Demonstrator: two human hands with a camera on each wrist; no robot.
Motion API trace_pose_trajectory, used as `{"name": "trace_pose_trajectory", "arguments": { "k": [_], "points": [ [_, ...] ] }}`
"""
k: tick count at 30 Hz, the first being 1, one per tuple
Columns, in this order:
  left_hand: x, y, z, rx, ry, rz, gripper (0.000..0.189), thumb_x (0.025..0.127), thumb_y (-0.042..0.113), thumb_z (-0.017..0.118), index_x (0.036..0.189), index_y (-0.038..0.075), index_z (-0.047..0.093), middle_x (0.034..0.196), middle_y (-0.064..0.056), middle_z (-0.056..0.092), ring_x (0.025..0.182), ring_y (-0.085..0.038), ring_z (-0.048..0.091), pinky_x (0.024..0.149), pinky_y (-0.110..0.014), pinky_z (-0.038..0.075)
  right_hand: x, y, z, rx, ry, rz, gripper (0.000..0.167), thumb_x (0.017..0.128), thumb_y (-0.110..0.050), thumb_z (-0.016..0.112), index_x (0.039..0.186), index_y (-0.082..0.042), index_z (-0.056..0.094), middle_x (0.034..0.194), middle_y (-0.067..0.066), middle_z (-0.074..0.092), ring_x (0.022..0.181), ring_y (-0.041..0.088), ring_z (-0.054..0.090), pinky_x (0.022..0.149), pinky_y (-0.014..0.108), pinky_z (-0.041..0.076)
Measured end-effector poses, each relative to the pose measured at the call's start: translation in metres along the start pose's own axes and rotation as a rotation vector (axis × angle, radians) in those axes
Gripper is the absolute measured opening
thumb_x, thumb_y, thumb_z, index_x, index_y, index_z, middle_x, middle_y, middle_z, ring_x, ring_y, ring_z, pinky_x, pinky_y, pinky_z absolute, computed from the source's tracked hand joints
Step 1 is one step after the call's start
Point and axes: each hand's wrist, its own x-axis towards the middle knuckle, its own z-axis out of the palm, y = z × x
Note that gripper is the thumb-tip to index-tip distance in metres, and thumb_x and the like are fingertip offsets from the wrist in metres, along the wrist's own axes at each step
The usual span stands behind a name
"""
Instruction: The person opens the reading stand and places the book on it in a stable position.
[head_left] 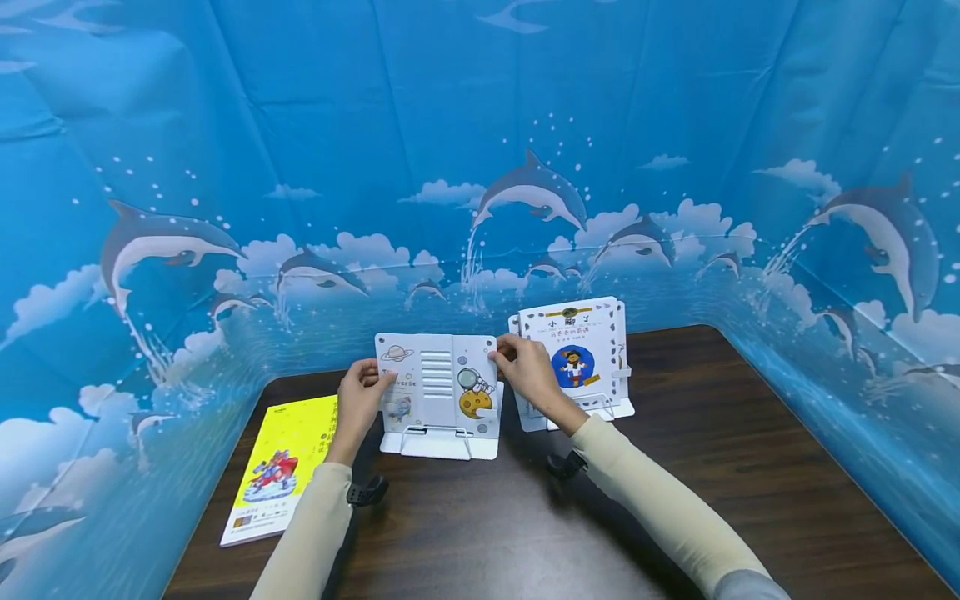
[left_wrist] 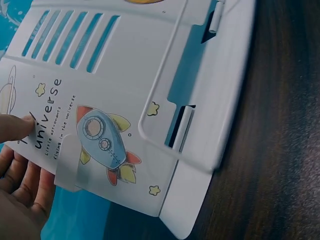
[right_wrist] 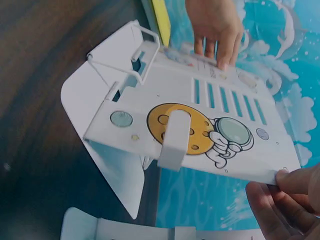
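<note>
A white book stand (head_left: 437,392) printed with a rocket, planet and astronaut stands on the dark table, its back panel raised and its wire page holder at the lower front. My left hand (head_left: 360,404) grips the panel's left edge, thumb on the printed front and fingers behind, as the left wrist view shows. With my right hand (head_left: 531,373) I pinch the upper right edge; in the right wrist view the thumb (right_wrist: 296,181) lies over the corner. A side clip (right_wrist: 175,140) folds over the moon picture.
Behind my right hand, a second white stand (head_left: 536,421) holds a white picture book (head_left: 573,354) upright. A yellow book (head_left: 288,458) lies flat at the table's left edge, partly under my left forearm. A blue dolphin-print curtain (head_left: 450,125) encloses the table (head_left: 480,533).
</note>
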Motion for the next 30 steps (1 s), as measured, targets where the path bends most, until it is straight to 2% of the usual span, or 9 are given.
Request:
{"name": "trace_pose_trajectory", "arguments": {
  "k": [4,9,18,30],
  "points": [
    [-0.003,0.0,0.001,0.003,0.006,-0.007,0.048,0.104,0.021,0.072,0.143,0.001,0.054,0.131,-0.019,0.064,0.115,-0.03,0.065,0.091,-0.024,0.053,0.01,0.002,0.003,-0.073,0.019,-0.004,0.021,0.102,-0.016,0.073,0.118,-0.003,0.077,0.095,0.011,0.079,0.072,0.017,0.071,0.061,0.026,0.053],
    [-0.007,0.001,0.003,-0.013,0.015,-0.007,0.046,0.103,0.021,0.072,0.14,0.002,0.054,0.129,-0.018,0.064,0.112,-0.028,0.064,0.08,-0.011,0.046,0.016,0.001,0.004,-0.157,0.024,-0.003,0.025,0.105,-0.017,0.069,0.125,-0.003,0.076,0.101,0.013,0.08,0.079,0.02,0.074,0.062,0.028,0.053],
    [-0.007,0.0,0.004,-0.01,0.029,0.029,0.046,0.103,0.021,0.072,0.139,0.001,0.054,0.128,-0.02,0.065,0.111,-0.029,0.066,0.077,-0.006,0.045,0.024,0.0,0.006,-0.224,0.042,-0.028,0.025,0.105,-0.017,0.069,0.124,-0.002,0.075,0.099,0.013,0.079,0.078,0.02,0.074,0.062,0.029,0.056],
    [-0.005,-0.003,0.001,-0.019,0.026,0.016,0.046,0.103,0.022,0.073,0.139,0.002,0.054,0.128,-0.019,0.065,0.109,-0.028,0.065,0.075,-0.006,0.046,0.026,-0.001,0.011,-0.22,0.059,-0.039,0.025,0.105,-0.016,0.069,0.125,-0.001,0.075,0.101,0.015,0.08,0.078,0.022,0.074,0.061,0.029,0.055]
  ]
}}
